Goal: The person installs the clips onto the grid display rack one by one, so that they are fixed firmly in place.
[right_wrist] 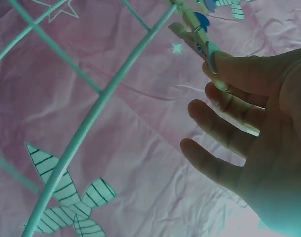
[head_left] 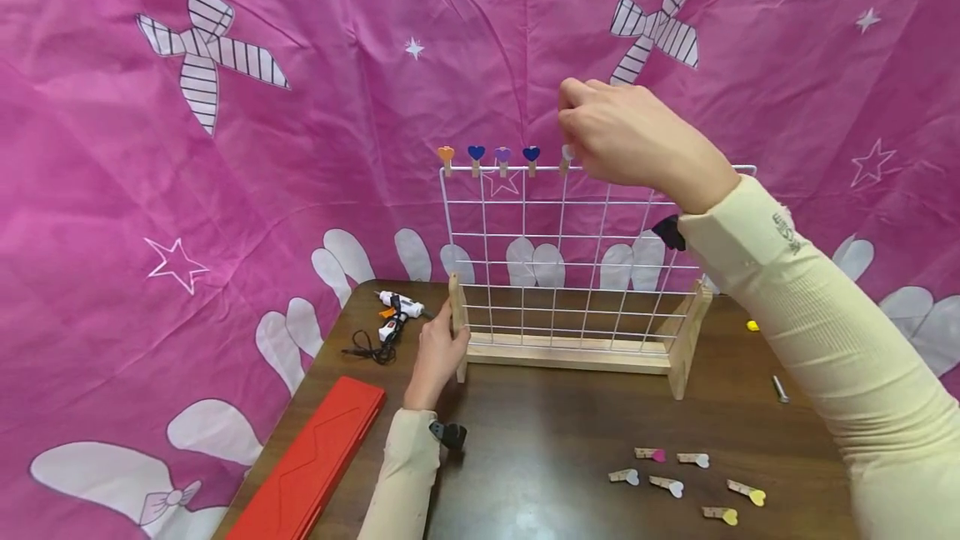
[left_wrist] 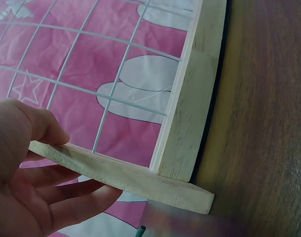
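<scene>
My right hand [head_left: 618, 132] is at the top rail of a white wire grid [head_left: 562, 236]. Between thumb and forefinger it pinches a small wooden clothespin [right_wrist: 199, 42] with a white heart; whether the clothespin touches the rail I cannot tell. Left of it along the rail sit clothespins with a dark blue heart [head_left: 532, 155], a purple heart [head_left: 502, 156], another dark blue heart [head_left: 476, 153] and an orange heart [head_left: 447, 155]. My left hand [head_left: 438, 348] grips the left wooden end piece [left_wrist: 125, 177] of the grid's stand, thumb on one side, fingers on the other.
Several loose heart clothespins [head_left: 666, 486] lie at the table's front right. A bolt [head_left: 781, 390] and a yellow object [head_left: 753, 326] are farther right. On the left lie a glue gun [head_left: 401, 304] with its cord and a red flat case [head_left: 315, 457]. A pink curtain [head_left: 225, 190] hangs behind.
</scene>
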